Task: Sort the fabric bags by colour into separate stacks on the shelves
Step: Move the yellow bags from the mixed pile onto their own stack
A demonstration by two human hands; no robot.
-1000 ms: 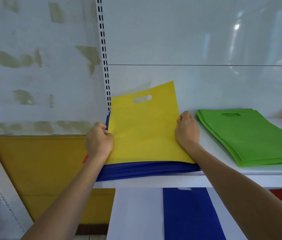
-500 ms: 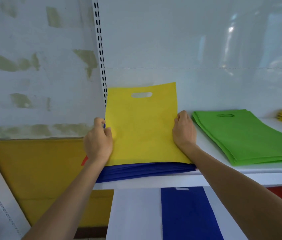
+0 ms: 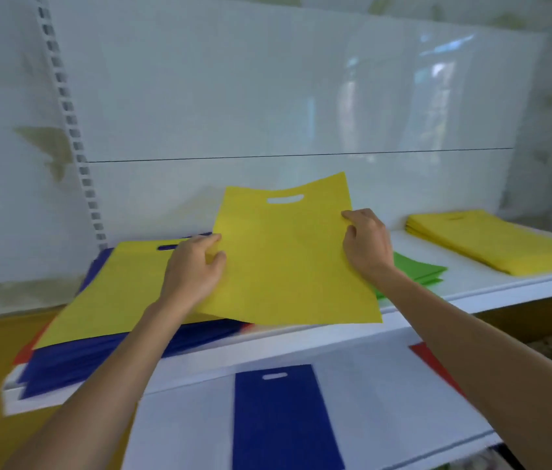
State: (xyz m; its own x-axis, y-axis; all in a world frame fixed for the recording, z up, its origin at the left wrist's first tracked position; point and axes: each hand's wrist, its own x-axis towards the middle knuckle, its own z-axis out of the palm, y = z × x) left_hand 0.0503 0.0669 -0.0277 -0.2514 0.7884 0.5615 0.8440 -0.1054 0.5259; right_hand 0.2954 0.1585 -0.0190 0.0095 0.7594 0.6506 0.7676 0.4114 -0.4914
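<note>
**HANDLING A SINGLE YELLOW FABRIC BAG**

Position: yellow bag (image 3: 288, 262) raised just above the upper shelf (image 3: 471, 286), tilted, with the handle slot at its 12 o'clock end.

Grip: pinched at the 9 o'clock edge by the left hand (image 3: 193, 266), with the fingers curled onto the face. Pinched at the 3 o'clock edge by the right hand (image 3: 366, 245), with the fingers folded round the border.

Handling, as judged:
- Treat as light, thin and non-fragile, with enough body to stay nearly flat between two grips.
- Expect droop at the unsupported bottom corners.
- Expect slight drag against other fabric.
- Hold both side edges at mid-height.
- Avoid lifting by one corner or by the slot alone, where folding is likely.

Placement:
- Find the matching yellow stack (image 3: 491, 239) at 2 o'clock from the bag, well apart on the same shelf.
- Pass over the green stack (image 3: 417, 271) at 4 o'clock, partly hidden behind the right wrist.
- Lay flat, square the edges and release both pinches together.

Not yet sorted: a second yellow bag (image 3: 108, 293) at 8 o'clock, lying on the blue pile (image 3: 98, 361).
</note>
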